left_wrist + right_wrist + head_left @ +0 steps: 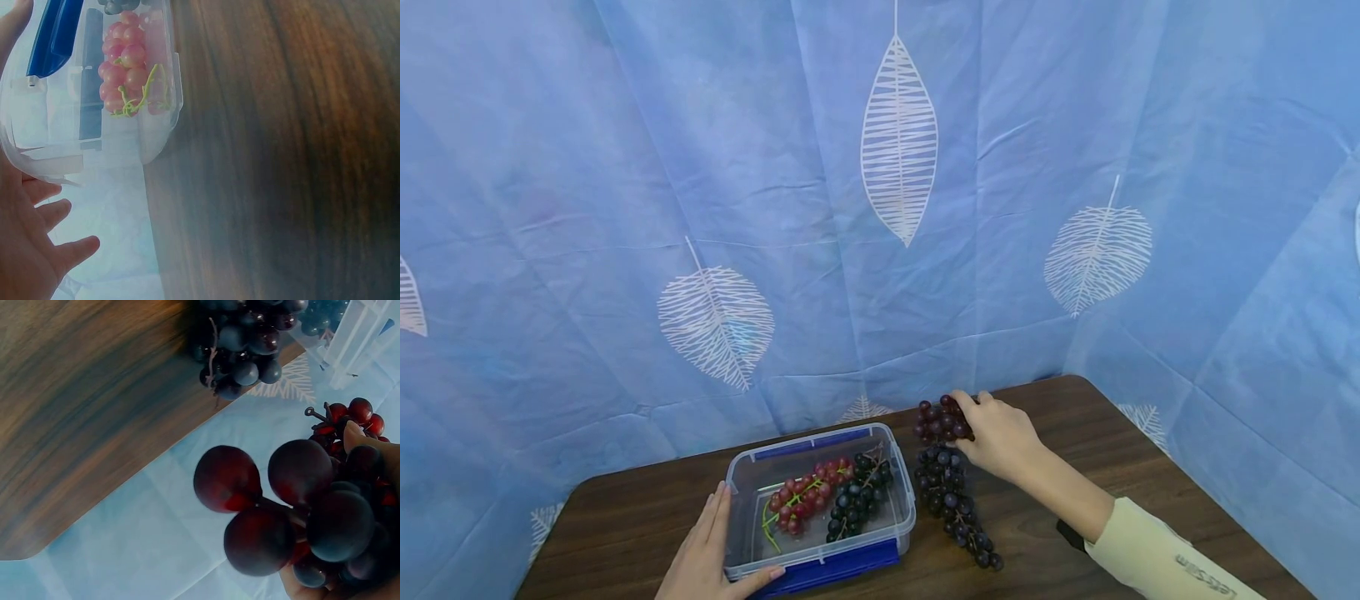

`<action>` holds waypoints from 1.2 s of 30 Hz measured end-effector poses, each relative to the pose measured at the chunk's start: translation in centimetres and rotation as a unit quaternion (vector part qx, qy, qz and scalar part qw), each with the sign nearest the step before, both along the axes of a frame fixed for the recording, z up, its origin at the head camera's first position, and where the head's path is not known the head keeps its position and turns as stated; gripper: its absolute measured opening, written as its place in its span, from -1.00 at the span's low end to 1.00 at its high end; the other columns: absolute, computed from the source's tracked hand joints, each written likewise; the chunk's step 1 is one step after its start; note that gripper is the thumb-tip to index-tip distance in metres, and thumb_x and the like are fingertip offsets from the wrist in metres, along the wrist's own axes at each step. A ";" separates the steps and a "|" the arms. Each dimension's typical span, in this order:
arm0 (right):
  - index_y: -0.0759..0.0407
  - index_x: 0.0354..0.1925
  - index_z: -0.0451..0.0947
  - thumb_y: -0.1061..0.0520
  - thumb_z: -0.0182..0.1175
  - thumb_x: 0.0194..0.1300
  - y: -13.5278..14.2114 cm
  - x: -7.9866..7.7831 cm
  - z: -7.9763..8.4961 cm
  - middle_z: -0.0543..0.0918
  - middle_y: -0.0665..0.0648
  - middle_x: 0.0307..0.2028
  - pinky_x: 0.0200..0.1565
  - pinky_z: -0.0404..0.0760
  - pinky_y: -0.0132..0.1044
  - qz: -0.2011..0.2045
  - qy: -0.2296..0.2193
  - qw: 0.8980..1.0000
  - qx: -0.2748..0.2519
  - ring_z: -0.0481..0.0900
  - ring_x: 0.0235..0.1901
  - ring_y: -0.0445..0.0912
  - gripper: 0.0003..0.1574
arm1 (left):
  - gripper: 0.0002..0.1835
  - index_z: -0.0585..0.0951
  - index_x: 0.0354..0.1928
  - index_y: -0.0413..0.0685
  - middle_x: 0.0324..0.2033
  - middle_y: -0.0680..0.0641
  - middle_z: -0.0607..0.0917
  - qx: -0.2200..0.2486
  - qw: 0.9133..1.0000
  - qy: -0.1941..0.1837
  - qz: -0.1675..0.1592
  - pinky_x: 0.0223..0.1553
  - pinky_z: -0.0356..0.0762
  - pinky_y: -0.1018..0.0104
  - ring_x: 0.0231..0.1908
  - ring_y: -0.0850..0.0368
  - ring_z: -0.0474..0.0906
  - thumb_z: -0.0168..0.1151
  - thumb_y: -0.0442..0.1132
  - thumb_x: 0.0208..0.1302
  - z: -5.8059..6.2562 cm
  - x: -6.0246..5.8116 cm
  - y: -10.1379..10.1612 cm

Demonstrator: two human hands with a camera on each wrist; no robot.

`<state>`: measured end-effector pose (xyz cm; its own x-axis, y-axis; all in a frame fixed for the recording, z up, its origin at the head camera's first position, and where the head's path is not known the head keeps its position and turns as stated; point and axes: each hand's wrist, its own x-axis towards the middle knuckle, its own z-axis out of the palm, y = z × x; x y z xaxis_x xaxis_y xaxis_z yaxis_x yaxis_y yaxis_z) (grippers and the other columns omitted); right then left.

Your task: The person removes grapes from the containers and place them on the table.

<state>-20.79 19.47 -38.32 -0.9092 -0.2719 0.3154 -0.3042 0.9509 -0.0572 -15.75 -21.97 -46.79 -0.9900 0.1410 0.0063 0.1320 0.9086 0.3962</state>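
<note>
My right hand (1000,435) grips a bunch of dark red grapes (934,425) by its right side, near the table's back edge; the right wrist view shows the grapes (257,540) close up, with the thumb over them. Just in front of that bunch lies a longer bunch of black grapes (951,493). My left hand (700,550) rests against the left end of a clear plastic container (912,512), fingers straight along its side and thumb at the front rim. Inside the container lie red grapes (805,502) on a green stem and a dark bunch (856,498) beside them.
Blue latches (831,571) run along the container's front and back sides. Everything stands on a dark brown wooden table (640,500) with rounded corners. Behind it hangs a blue cloth (805,317) with white leaf prints.
</note>
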 end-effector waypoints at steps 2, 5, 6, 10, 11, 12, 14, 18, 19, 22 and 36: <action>0.20 0.29 0.44 -0.04 0.53 0.10 0.3 0.0 -0.1 0.66 0.35 -0.13 -0.65 0.42 -0.27 -0.004 -0.001 1.000 0.000 0.50 -0.62 -0.10 -0.13 | 0.46 -0.14 0.57 -0.35 0.52 -0.45 -0.03 0.000 1.000 0.001 0.000 0.22 0.21 -0.51 0.45 -0.53 -0.02 0.26 0.57 -0.03 0.0 0.0 0.0; 0.21 0.29 0.45 -0.04 0.53 0.10 0.6 0.1 -0.2 0.66 0.33 -0.16 -0.66 0.40 -0.29 -0.009 0.001 1.000 0.000 0.52 -0.60 -0.09 -0.13 | 0.45 -0.14 0.56 -0.35 0.52 -0.45 -0.03 -0.002 1.000 0.002 0.002 0.23 0.21 -0.50 0.45 -0.52 -0.02 0.25 0.57 -0.03 0.0 0.0 0.0; 0.22 0.29 0.45 -0.04 0.53 0.10 0.7 0.1 -0.2 0.66 0.33 -0.17 -0.67 0.39 -0.29 -0.012 0.000 1.000 -0.001 0.51 -0.61 -0.10 -0.13 | 0.46 -0.14 0.56 -0.35 0.52 -0.45 -0.02 -0.003 1.000 0.003 0.003 0.23 0.21 -0.50 0.45 -0.52 -0.01 0.25 0.58 -0.03 0.0 0.0 0.0; 0.23 0.27 0.46 -0.03 0.52 0.12 1.2 0.3 -0.4 0.64 0.30 -0.24 -0.68 0.38 -0.29 -0.020 -0.004 1.000 -0.004 0.50 -0.62 -0.10 -0.16 | 0.46 -0.14 0.56 -0.36 0.51 -0.47 -0.02 -0.007 1.000 0.007 0.000 0.22 0.23 -0.50 0.44 -0.53 0.01 0.26 0.57 -0.03 0.0 0.1 0.0; 0.24 0.27 0.46 -0.03 0.51 0.12 1.3 0.4 -0.4 0.63 0.30 -0.25 -0.68 0.37 -0.29 -0.021 -0.005 1.000 -0.006 0.48 -0.63 -0.11 -0.17 | 0.46 -0.14 0.56 -0.36 0.51 -0.47 -0.03 -0.007 1.000 0.009 -0.001 0.22 0.24 -0.50 0.43 -0.53 0.01 0.27 0.56 -0.03 0.0 0.1 0.0; 0.24 0.27 0.46 -0.03 0.51 0.13 1.5 0.4 -0.4 0.63 0.29 -0.27 -0.68 0.36 -0.29 -0.023 -0.007 1.000 -0.007 0.47 -0.64 -0.11 -0.18 | 0.46 -0.14 0.56 -0.36 0.51 -0.47 -0.02 -0.007 1.000 0.010 -0.002 0.22 0.24 -0.50 0.44 -0.53 0.01 0.27 0.56 -0.03 0.0 0.1 0.0; 0.25 0.26 0.47 -0.02 0.51 0.13 1.8 0.5 -0.6 0.62 0.28 -0.29 -0.69 0.36 -0.29 -0.026 -0.004 1.000 -0.008 0.46 -0.65 -0.12 -0.19 | 0.45 -0.15 0.56 -0.36 0.51 -0.48 -0.03 -0.009 1.000 0.014 -0.006 0.21 0.24 -0.50 0.44 -0.54 0.00 0.27 0.55 -0.02 0.0 0.1 0.1; 0.27 0.27 0.46 -0.03 0.50 0.14 2.4 0.6 -0.8 0.63 0.30 -0.26 -0.71 0.32 -0.30 -0.035 0.000 0.999 -0.006 0.40 -0.70 -0.14 -0.17 | 0.45 -0.14 0.56 -0.36 0.51 -0.48 -0.02 -0.012 1.000 0.018 -0.007 0.22 0.23 -0.49 0.44 -0.52 0.00 0.27 0.55 -0.02 0.0 0.0 0.1; 0.28 0.28 0.46 -0.03 0.50 0.14 2.6 0.7 -0.9 0.64 0.32 -0.24 -0.71 0.31 -0.31 -0.038 0.000 0.999 -0.005 0.39 -0.71 -0.15 -0.17 | 0.45 -0.13 0.56 -0.36 0.51 -0.47 -0.02 -0.012 1.000 0.018 -0.006 0.22 0.23 -0.49 0.44 -0.52 -0.01 0.27 0.56 -0.03 0.0 0.1 0.1; 0.29 0.29 0.45 -0.03 0.49 0.16 3.1 0.8 -1.1 0.64 0.34 -0.21 -0.71 0.27 -0.31 -0.047 -0.004 0.999 -0.004 0.32 -0.74 -0.17 -0.16 | 0.46 -0.13 0.56 -0.36 0.52 -0.46 -0.03 -0.009 1.000 0.014 -0.003 0.26 0.18 -0.49 0.46 -0.51 -0.04 0.26 0.58 -0.04 0.1 0.1 0.2; 0.35 0.22 0.47 -0.01 0.49 0.14 5.5 0.8 -3.0 0.64 0.38 -0.27 -0.74 0.14 -0.34 -0.051 0.036 0.998 -0.005 0.22 -0.80 -0.18 -0.20 | 0.45 -0.13 0.56 -0.36 0.52 -0.46 -0.04 -0.008 1.000 0.020 -0.008 0.25 0.19 -0.50 0.46 -0.51 -0.03 0.26 0.57 -0.02 0.0 0.2 0.1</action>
